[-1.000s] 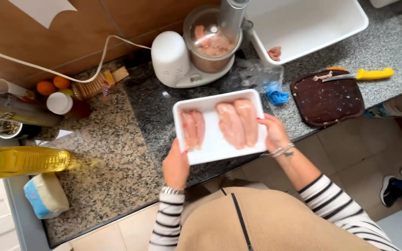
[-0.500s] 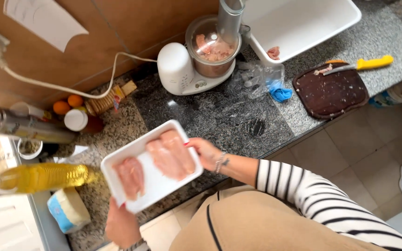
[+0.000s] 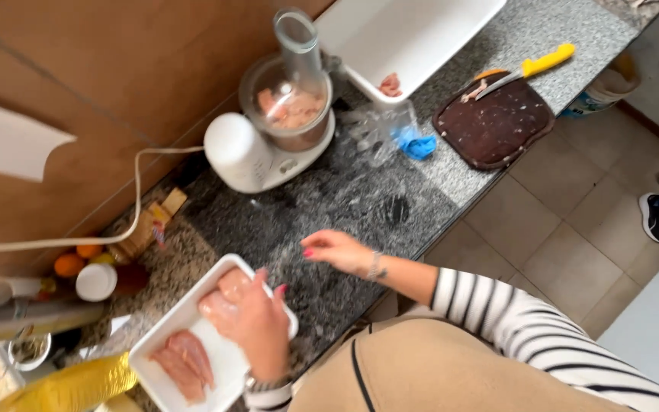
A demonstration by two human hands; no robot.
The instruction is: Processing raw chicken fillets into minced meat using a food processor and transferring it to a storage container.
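A white foam tray (image 3: 169, 339) holding raw chicken fillets (image 3: 184, 362) lies at the left end of the granite counter (image 3: 345, 191). My left hand (image 3: 252, 324) reaches over the tray's near right side, covers part of the fillets and grips its edge. Clear of the tray, my right hand (image 3: 337, 250) hovers over the dark counter with its fingers apart and nothing in it. Both sleeves are striped black and white.
A white food processor (image 3: 268, 130) with chopped chicken in its bowl stands at the back. A white tub (image 3: 413, 38), crumpled plastic with a blue glove (image 3: 417, 143), and a dark cutting board (image 3: 493, 122) with a yellow-handled knife (image 3: 532, 67) are to the right. Oil bottle (image 3: 78, 385), jars and oranges sit left.
The tray went from the middle of the counter to the left end. My right hand let go of it and now hovers free. My left hand shifted onto the tray's near side.
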